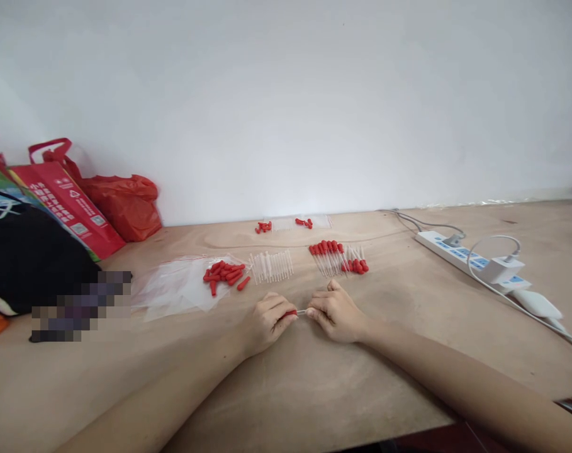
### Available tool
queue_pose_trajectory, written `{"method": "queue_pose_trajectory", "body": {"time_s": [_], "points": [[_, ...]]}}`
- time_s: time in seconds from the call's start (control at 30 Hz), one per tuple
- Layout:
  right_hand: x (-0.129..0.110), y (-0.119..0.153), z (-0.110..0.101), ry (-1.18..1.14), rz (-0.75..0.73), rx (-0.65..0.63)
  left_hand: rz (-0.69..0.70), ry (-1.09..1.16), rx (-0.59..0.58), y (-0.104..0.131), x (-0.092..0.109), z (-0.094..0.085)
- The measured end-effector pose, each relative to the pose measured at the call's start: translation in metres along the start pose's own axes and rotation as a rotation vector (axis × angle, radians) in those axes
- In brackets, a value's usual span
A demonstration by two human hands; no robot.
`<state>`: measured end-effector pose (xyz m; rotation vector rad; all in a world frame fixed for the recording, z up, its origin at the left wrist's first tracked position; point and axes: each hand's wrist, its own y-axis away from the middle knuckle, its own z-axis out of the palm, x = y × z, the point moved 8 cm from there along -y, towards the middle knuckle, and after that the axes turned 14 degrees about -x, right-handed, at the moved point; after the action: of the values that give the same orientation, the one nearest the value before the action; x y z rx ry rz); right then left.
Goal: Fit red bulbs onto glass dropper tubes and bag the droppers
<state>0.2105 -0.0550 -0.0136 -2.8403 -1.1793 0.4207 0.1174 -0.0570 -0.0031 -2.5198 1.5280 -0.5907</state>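
Note:
Near the front of the wooden table my left hand [268, 321] is closed on a red rubber dropper bulb [290, 313]. My right hand [335, 313] pinches a thin clear dropper tube [301, 312], whose other end meets the bulb. Beyond my left hand lies a pile of loose red bulbs [224, 272]. A row of clear tubes [271, 266] is laid out to the right of that pile. Past my right hand are several droppers with red bulbs fitted [327, 251], and more red bulbs [356, 266] with tubes lie beside them.
Clear plastic bags [177, 286] lie under the bulb pile. Further back are another clear bag [286, 223] and small red bulbs [263, 227]. A white power strip [455, 255] with cables is at right. Red bags [125, 204] and a black bag [35, 258] stand at left.

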Motion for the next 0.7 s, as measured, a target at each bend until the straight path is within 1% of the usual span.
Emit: {"method": "queue_pose_trajectory", "body": {"time_s": [0.23, 0.43, 0.53, 0.7], "points": [[-0.001, -0.007, 0.005, -0.048, 0.024, -0.075, 0.031, -0.05, 0.012, 0.0, 0.005, -0.002], [0.001, -0.012, 0.011, -0.171, 0.042, -0.151, 0.093, -0.101, 0.025, -0.003, 0.007, -0.002], [0.005, -0.013, 0.008, -0.166, 0.075, -0.125, 0.078, -0.112, 0.027, -0.005, 0.003, -0.005], [0.013, -0.008, -0.01, -0.123, 0.084, 0.011, -0.019, -0.084, 0.098, -0.002, -0.015, -0.018]]}}
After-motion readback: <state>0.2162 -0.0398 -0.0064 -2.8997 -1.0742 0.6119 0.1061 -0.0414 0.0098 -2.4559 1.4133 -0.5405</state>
